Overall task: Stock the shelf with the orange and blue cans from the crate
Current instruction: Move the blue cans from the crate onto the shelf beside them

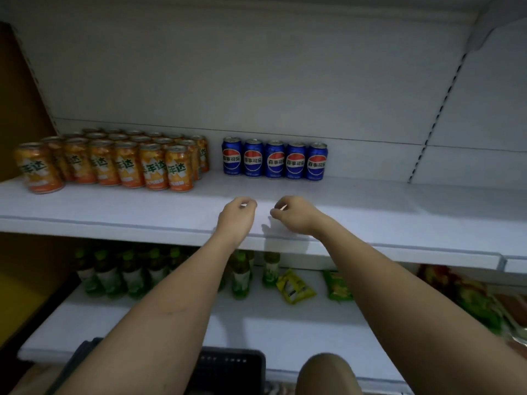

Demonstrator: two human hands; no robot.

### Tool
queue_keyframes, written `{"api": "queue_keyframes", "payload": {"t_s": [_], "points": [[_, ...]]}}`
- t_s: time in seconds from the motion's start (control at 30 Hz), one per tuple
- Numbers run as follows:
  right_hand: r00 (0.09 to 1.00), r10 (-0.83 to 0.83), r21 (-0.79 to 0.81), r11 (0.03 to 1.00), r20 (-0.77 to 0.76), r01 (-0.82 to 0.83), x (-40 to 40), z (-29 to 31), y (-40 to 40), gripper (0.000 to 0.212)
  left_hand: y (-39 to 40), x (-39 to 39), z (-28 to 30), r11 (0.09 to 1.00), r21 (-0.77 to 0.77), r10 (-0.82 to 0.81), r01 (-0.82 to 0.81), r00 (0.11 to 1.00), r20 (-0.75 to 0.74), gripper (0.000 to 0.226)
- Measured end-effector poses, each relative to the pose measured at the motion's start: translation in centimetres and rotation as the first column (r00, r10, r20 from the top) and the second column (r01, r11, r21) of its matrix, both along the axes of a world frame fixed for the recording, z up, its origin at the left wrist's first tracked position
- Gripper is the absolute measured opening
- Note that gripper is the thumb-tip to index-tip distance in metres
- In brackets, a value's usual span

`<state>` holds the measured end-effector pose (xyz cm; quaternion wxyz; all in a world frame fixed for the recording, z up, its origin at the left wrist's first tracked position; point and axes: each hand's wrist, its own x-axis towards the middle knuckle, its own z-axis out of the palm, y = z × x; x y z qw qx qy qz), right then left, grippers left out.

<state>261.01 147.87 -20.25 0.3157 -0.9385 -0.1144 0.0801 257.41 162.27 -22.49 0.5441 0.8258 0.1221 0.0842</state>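
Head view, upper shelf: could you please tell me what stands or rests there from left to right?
Orange cans → blue cans at the back; nearer the front edge of the shelf, left hand → right hand, both with curled fingers, holding nothing.

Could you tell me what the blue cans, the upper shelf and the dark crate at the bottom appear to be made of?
Blue cans: likely aluminium, with glossy printed sides and silvery rimmed tops.
Upper shelf: probably painted sheet metal, matte white, with a thin folded front edge.
Crate: looks like dark moulded plastic with slotted walls, though it is dim and blurred.
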Motion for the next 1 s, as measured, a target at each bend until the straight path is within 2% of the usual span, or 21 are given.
{"api": "queue_keyframes", "payload": {"t_s": [0.1,0.2,0.43,0.63,0.83,1.0], "points": [[0.995,0.053,-0.052,0.997,0.090,-0.048,-4.1,-0.6,1.9,0.048,1.2,-3.7,0.3,0.999,-0.015,0.041,-0.040,0.998,0.038,0.037],[0.984,0.092,-0.035,0.996,0.150,-0.088,-7.7,-1.4,3.8,0.049,2.4,-7.2,-0.1,0.997,-0.017,0.081,-0.080,0.994,0.070,0.036],[0.968,0.210,-0.057,0.977,0.136,-0.204,-14.4,-6.7,7.3,0.042,4.9,-14.3,-4.2,0.992,-0.087,0.089,-0.087,0.996,0.019,0.029],[0.972,0.228,-0.093,0.968,-0.055,-0.232,-17.6,-15.1,9.1,0.046,6.6,-18.7,-13.0,0.988,-0.094,0.101,-0.119,0.978,-0.181,0.025],[0.953,0.196,-0.083,0.972,-0.233,-0.221,-19.3,-23.8,10.3,0.032,8.6,-21.2,-22.5,0.964,-0.169,0.128,-0.204,0.918,-0.375,0.027],[0.902,0.068,-0.052,0.994,-0.427,-0.099,-21.3,-32.3,9.8,0.030,8.7,-22.9,-33.9,0.937,-0.204,0.135,-0.282,0.836,-0.532,0.028]]}}
